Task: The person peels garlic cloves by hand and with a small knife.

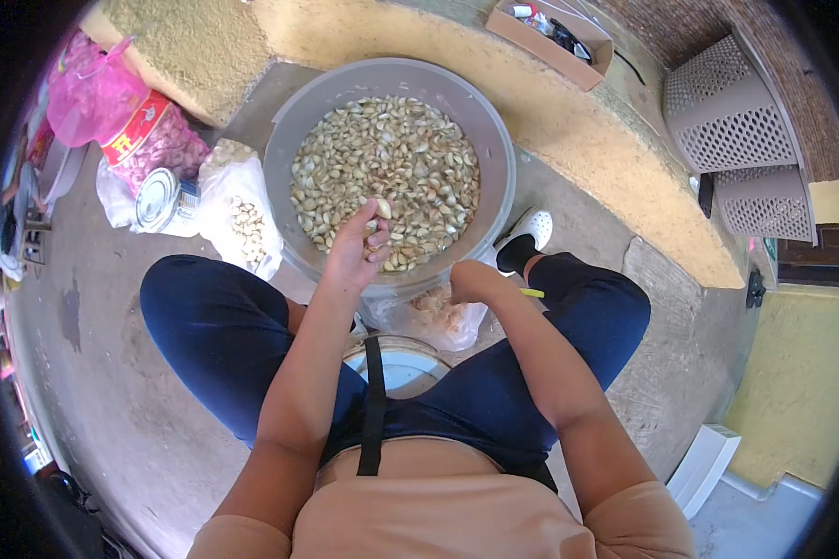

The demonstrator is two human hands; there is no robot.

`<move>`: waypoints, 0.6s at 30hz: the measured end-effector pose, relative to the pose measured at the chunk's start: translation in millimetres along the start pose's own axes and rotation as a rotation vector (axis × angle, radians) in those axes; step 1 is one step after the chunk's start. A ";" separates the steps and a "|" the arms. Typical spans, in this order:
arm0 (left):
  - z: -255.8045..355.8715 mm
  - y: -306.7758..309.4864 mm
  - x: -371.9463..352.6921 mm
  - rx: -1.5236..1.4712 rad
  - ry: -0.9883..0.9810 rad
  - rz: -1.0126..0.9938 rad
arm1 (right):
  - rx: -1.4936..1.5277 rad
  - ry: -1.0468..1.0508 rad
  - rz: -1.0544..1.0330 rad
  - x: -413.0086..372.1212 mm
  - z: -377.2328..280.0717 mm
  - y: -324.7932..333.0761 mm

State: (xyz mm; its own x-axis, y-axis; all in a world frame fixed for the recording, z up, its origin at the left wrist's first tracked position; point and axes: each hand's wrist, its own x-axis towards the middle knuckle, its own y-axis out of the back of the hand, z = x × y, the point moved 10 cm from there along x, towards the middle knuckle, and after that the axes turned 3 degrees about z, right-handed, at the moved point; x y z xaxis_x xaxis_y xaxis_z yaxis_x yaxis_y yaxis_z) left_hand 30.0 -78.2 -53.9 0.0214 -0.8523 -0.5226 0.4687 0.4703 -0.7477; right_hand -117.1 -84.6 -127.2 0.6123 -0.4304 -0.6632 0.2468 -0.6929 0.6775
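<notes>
In my left hand [356,247] a pale garlic clove [383,209] is pinched at the fingertips, and more pale cloves seem to sit among the curled fingers. This hand is over the near part of a big grey tub [390,76] of garlic cloves [391,140] in liquid. My right hand [475,282] is closed just outside the tub's near rim. A yellow-green handle end [532,293] sticks out beside its wrist; the rest of that tool is hidden. Below this hand lies a clear plastic bag [463,326] with brownish peelings [435,307].
Left of the tub, a white bag [216,186] holds cloves, beside a tin can [158,200] and a pink mesh sack [163,149]. A yellow ledge [615,177] runs behind, carrying a cardboard box [550,37]. Grey perforated baskets [736,121] stand at right.
</notes>
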 end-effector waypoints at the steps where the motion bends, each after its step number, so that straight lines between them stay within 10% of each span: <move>1: -0.6 0.6 0.0 0.029 -0.001 0.009 | 0.006 0.008 -0.031 3.0 -0.6 -7.6; 11: -8.2 3.4 -3.7 0.435 0.037 0.096 | 0.048 -0.132 0.249 38.5 47.2 -14.3; 15: -18.6 19.4 -2.5 0.699 0.049 0.187 | 1.009 -0.110 0.326 5.8 4.9 60.4; 18: -35.3 37.4 4.7 0.760 0.127 0.220 | 1.144 0.092 0.333 -16.7 -35.0 90.5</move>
State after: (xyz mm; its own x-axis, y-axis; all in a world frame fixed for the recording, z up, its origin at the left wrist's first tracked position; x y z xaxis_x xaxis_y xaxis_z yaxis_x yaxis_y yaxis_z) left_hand 16.5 -56.5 -98.8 0.1043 -0.7043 -0.7022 0.9396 0.3011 -0.1625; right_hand -78.7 -119.8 -43.7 0.5820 -0.6759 -0.4521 -0.7180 -0.6881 0.1044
